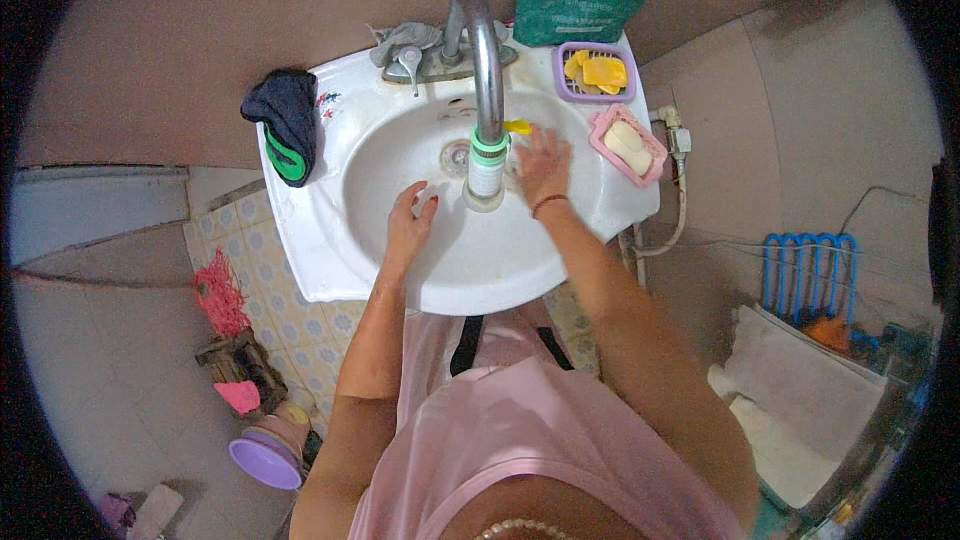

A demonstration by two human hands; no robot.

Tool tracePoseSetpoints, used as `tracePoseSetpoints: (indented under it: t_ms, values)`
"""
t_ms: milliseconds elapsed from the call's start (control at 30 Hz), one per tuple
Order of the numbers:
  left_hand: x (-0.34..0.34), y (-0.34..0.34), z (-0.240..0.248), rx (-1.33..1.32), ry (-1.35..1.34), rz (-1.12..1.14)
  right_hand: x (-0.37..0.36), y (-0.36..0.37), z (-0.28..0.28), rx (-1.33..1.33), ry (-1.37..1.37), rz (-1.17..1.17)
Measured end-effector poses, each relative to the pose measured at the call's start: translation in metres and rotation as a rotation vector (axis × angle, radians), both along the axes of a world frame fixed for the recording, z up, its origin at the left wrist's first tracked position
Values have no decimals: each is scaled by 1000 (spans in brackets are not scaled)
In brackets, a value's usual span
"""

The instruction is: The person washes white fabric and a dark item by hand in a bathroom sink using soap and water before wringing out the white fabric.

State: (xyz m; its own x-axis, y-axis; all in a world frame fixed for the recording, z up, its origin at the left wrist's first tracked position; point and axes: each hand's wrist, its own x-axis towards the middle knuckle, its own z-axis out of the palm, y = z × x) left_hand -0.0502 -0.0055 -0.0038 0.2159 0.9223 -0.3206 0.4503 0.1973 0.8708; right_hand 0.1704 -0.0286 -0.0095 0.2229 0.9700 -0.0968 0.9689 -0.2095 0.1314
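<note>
A chrome faucet (487,50) arches over the white sink (380,285). Its end carries a green and white nozzle (487,165) with a small yellow lever (517,127). My right hand (543,165) is beside the nozzle, fingers spread and slightly blurred, fingertips close to the lever; whether they touch it I cannot tell. Over the left part of the basin is my left hand (410,225), its fingers apart and nothing held. A purple soap dish (560,85) with yellow soap (603,73) and a pink soap dish (645,176) with pale soap (627,147) stand on the right rim.
A dark cloth with green trim (285,120) hangs over the sink's left corner. Behind the faucet lies a grey cloth (408,38); a green pouch (580,5) leans at the back right. A hose (682,202) runs down on the right. A purple basin (265,462) sits low left.
</note>
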Motion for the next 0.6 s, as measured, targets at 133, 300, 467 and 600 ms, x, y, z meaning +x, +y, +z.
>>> tracePoseSetpoints:
  t_ms: [133,300,467,600]
  values:
    - [-16,-7,-28,10,-8,76,-73,-3,-70,86,800,-9]
    - [-26,-11,-17,-8,-64,127,-95,-33,13,-350,914,172]
    - [-26,-9,-4,43,-69,99,-3,-20,-4,242,206,127]
    - [-18,-7,-4,136,-123,71,-19,37,-97,781,809,-351]
